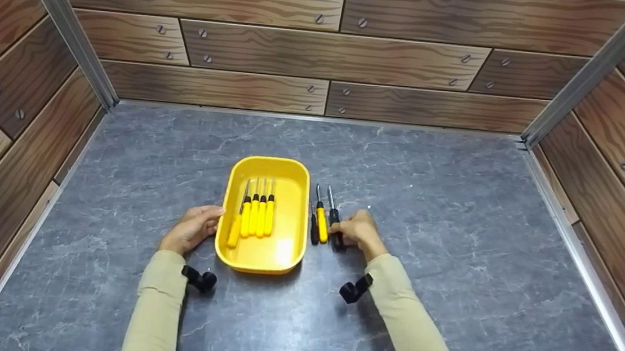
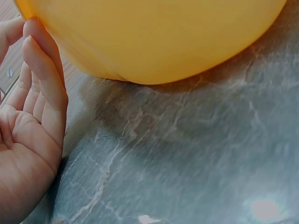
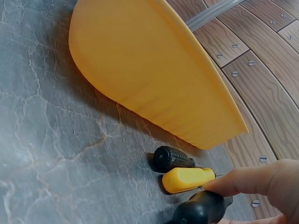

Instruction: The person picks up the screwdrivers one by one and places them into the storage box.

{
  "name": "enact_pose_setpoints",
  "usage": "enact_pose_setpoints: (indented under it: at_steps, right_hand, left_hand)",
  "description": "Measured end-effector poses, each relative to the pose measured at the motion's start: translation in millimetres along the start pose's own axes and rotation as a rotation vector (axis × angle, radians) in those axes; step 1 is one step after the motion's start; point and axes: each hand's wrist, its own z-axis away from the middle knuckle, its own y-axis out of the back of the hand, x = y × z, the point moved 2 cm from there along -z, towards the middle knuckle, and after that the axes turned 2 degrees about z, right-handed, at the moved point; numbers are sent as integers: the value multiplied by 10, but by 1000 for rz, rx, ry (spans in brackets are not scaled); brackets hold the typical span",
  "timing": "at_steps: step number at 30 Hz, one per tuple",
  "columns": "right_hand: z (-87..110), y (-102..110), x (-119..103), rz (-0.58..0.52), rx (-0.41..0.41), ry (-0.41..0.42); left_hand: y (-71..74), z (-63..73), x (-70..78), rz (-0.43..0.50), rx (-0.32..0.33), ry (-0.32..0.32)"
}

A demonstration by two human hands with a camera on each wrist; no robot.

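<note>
A yellow plastic tray (image 1: pixel 285 258) stands upright on the surface, with several yellow-handled screwdrivers (image 1: pixel 253 218) lying side by side in its left half. My left hand (image 1: pixel 194 228) pinches the tray's left rim between thumb and fingers; the left wrist view shows the fingertips at the edge of its wall. Right of the tray, my right hand (image 1: pixel 358 230) grips the handle of a large black screwdriver (image 3: pixel 201 208) with thumb and finger. Beside it lie a yellow-and-black screwdriver (image 1: pixel 321 224) and a smaller black screwdriver (image 1: pixel 314 229), nearest the tray.
The grey marbled tabletop (image 1: pixel 454 239) spreads around the tray. Wood-patterned panels (image 1: pixel 255 49) enclose it at the back and both sides, with metal rails (image 1: pixel 566 84) at the corners. Small black wrist cameras (image 1: pixel 198 280) sit on both sleeves.
</note>
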Motion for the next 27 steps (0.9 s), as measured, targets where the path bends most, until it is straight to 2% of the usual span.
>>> enact_pose_setpoints:
  at_steps: [10,17,27]
  right_hand:
    - [20,55,15,-27,-31,1]
    - [29,70,21,-94,-56,-18]
    - [49,91,-19,-99,-76,-9]
  left_hand:
    - [8,1,-9,11,-9,-5]
    - [2,-1,-15,9,-8,-7]
    - [-2,-12,-17,3,-6,-3]
